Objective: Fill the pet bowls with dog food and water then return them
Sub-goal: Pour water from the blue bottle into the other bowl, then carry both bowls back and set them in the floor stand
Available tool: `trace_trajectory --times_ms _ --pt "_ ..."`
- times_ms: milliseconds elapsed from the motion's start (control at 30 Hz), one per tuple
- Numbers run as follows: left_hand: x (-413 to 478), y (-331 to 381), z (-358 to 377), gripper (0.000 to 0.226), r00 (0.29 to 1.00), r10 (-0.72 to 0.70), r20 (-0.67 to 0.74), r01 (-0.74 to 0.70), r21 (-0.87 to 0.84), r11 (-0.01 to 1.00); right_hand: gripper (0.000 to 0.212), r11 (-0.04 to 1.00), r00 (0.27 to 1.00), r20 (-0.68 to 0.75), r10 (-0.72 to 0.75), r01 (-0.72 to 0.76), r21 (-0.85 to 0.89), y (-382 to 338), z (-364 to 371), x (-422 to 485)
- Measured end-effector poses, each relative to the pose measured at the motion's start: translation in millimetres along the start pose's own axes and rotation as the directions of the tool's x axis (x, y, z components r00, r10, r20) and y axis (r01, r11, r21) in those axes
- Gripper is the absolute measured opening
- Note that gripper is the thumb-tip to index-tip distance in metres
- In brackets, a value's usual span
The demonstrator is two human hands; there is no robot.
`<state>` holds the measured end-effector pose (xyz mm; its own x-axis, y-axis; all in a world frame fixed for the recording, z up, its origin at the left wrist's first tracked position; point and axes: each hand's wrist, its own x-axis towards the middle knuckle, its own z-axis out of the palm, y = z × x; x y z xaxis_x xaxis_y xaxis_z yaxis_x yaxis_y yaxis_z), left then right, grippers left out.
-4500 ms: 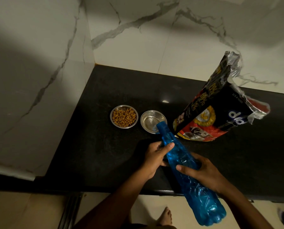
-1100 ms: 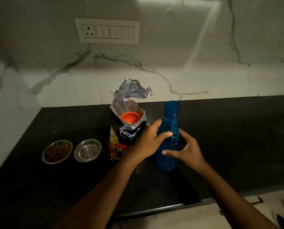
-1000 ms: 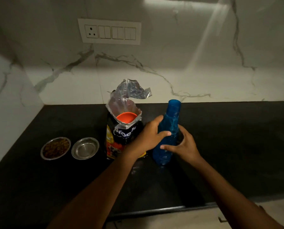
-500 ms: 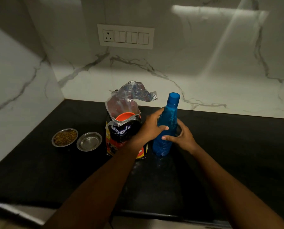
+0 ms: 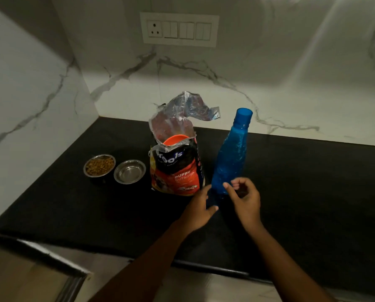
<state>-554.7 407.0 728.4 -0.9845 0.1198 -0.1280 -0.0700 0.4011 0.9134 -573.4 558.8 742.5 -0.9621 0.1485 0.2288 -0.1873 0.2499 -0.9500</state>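
The blue water bottle (image 5: 231, 153) stands upright on the black desk (image 5: 313, 182), capped, just beyond both hands. The left hand (image 5: 198, 207) is seen loosely open, empty, its fingertips near the bottle's base; the right hand (image 5: 244, 198) is half curled, empty, beside the base on the other side. Whether a fingertip touches the plastic cannot be told in the dim light.

A tall, narrow bottle could be tipped if its base were brushed by either hand; it would likely fall toward the dog food bag (image 5: 177, 162), which stands open just left of the left hand. That bag, with an orange scoop (image 5: 174, 140) showing in its mouth, could be knocked over and kibble spilled.

Farther left of the left hand, two steel bowls sit side by side, close together. The kibble bowl (image 5: 99, 165) is filled with brown pellets. The water bowl (image 5: 129, 171) appears to hold clear water, though the level cannot be judged. Carrying it back could slop water if it were tilted.
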Motion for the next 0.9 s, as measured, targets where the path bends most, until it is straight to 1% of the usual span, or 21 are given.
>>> trace_trajectory --times_ms 67,167,267,400,500,567,633,733,800,900 --pt "-7.5 -13.6 0.5 0.07 0.999 -0.038 0.007 0.038 -0.015 0.999 0.008 0.998 0.998 0.061 0.033 -0.036 0.044 0.9 7.5 -7.5" --pt "-15.6 -25.2 -7.4 0.06 0.999 -0.036 -0.025 0.035 -0.042 0.998 0.007 0.996 0.983 0.181 0.045 -0.057 0.066 1.5 23.1 -21.8" --pt "-23.7 -35.0 -23.5 0.046 0.997 -0.015 -0.081 0.011 -0.052 0.999 0.016 0.996 0.959 0.282 0.022 -0.046 0.078 -0.6 42.6 -37.2" --pt "-39.7 -52.8 -57.1 0.028 0.98 -0.023 -0.196 0.021 -0.012 1.0 0.038 0.997 0.927 0.374 -0.022 -0.009 0.082 -5.3 82.3 -54.0" --pt "-53.2 -75.0 -88.7 0.02 0.963 -0.047 -0.264 0.054 0.017 0.998 0.04 0.995 0.896 0.441 -0.059 0.015 0.102 -15.8 116.8 -63.9" --pt "-59.3 -88.4 -108.6 0.018 0.948 -0.079 -0.31 0.072 -0.033 0.997 0.037 0.993 0.882 0.465 -0.076 0.024 0.118 -23.0 135.2 -67.3" --pt "-67.1 -97.3 -133.5 0.017 0.928 -0.153 -0.341 0.117 -0.122 0.986 0.035 0.992 0.865 0.496 -0.078 0.016 0.128 -30.9 157.0 -69.8" --pt "-76.8 -107.9 -173.7 0.018 0.906 -0.218 -0.363 0.153 -0.2 0.968 0.031 0.993 0.859 0.51 -0.043 -0.018 0.114 -39.4 190.0 -70.1" --pt "-81.8 -114.6 -201.7 0.015 0.882 -0.265 -0.39 0.18 -0.243 0.953 0.028 0.991 0.87 0.494 0.011 -0.076 0.11 -43.9 210.9 -69.1" --pt "-82.7 -125.9 -247.7 0.013 0.822 -0.342 -0.456 0.213 -0.31 0.927 0.022 0.975 0.883 0.448 0.14 -0.202 0.091 -51.1 240.4 -67.0"
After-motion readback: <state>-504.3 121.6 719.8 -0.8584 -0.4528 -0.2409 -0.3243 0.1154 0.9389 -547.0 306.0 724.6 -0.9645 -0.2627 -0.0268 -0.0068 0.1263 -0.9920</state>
